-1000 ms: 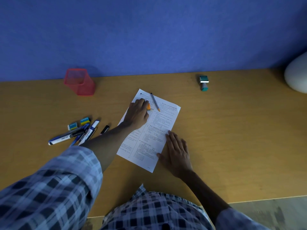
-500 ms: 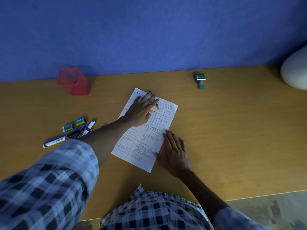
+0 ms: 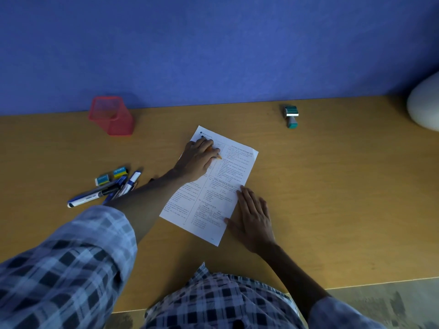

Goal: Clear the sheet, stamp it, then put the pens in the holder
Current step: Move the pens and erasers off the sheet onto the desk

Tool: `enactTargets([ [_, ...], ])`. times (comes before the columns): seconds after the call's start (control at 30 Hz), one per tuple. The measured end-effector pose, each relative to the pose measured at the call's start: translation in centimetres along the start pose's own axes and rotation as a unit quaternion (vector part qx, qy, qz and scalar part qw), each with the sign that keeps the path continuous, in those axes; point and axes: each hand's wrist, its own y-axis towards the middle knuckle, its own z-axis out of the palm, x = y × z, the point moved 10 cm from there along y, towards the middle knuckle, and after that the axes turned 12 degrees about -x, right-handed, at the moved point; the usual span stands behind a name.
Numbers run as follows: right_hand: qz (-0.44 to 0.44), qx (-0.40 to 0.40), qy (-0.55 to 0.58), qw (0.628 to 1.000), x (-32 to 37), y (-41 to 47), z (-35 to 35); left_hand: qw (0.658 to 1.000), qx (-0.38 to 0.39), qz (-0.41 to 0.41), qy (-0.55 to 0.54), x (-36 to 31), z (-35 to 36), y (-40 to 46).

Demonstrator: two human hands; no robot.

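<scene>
**Left hand on pen at top of sheet, right hand pinning lower edge**

Surface: tan wood desk (image 3: 332,186), butted against a blue wall (image 3: 213,43) across the top of the frame. Grey floor (image 3: 380,305) shows at lower right. Dim light. Pale rounded object (image 3: 425,103) cut off at the right edge, can't ID.

Sheet (image 3: 228,181): one white printed page, dense text in columns, lying flat and rotated, at frame centre.

Hands: left hand (image 3: 197,160) sits on the upper part of the sheet, fingers curled over a pen (image 3: 217,156); only its orange tip and a dark end poke out. Can't tell if it's gripped or just covered. Right hand (image 3: 254,217) lies flat, fingers spread, on the sheet's lower right edge, holding nothing.

Counts:
- 1 red mesh holder (image 3: 111,116), upper left, at the wall, nothing visible in it
- 1 teal stamp (image 3: 291,116), upper right, lying on its side, well apart from the sheet
- 2 erasers (image 3: 111,175), left of the sheet
- pen pile (image 3: 104,192) just below the erasers, partly behind the forearm; several, exact count unclear
</scene>
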Motion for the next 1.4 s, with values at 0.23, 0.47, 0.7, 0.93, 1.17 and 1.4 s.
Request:
enactTargets([
  [0.23, 0.001, 0.009, -0.004, 1.0, 0.1, 0.0, -0.1, 0.998, -0.011, -0.06, 0.004, 2.0, -1.1, -3.0],
  [0.47, -0.005, 0.005, -0.004, 1.0, 0.4, 0.1, -0.2, 0.993, -0.026, -0.117, 0.018, 4.4, -2.6, -6.5],
  [0.7, -0.009, -0.004, 0.0, 1.0, 0.6, 0.0, -0.5, 0.981, -0.033, -0.185, 0.049, 7.3, -4.0, -10.2],
  [0.93, -0.008, 0.002, -0.009, 1.0, 0.2, 0.0, -0.1, 0.974, -0.031, -0.215, 0.059, 8.6, -5.0, -13.2],
  [1.17, -0.011, 0.001, -0.011, 1.0, 0.0, 0.0, -0.2, 0.976, -0.021, -0.202, 0.074, 9.1, -5.8, -15.2],
  [1.4, -0.008, 0.009, -0.011, 1.0, -0.2, 0.1, 0.0, 0.976, -0.012, -0.191, 0.103, 9.9, -6.9, -17.0],
])
